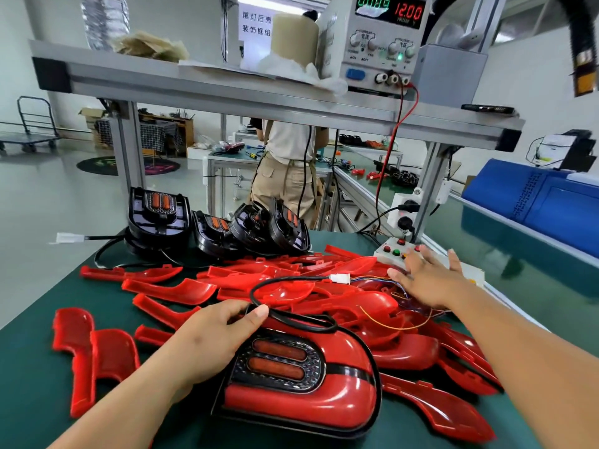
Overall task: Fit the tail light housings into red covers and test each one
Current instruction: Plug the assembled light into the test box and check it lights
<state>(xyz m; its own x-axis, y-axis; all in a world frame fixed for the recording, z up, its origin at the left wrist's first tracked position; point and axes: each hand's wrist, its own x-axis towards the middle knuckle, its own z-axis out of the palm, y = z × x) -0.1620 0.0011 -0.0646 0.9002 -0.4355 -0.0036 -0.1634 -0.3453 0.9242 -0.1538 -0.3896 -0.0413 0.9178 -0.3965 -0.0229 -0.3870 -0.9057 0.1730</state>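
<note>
An assembled tail light, black housing in a red cover, lies at the near middle of the green table. My left hand grips its left upper edge and black cable. The cable loops up to a white connector joined to thin coloured wires. My right hand is spread flat, fingers apart, over the white button box and the wires. Several loose red covers are piled across the table. Bare black housings stand at the table's far edge.
A bench power supply on the aluminium shelf reads 12.00, with red and black leads dropping to a socket strip. A person stands at another bench behind. A blue machine sits to the right.
</note>
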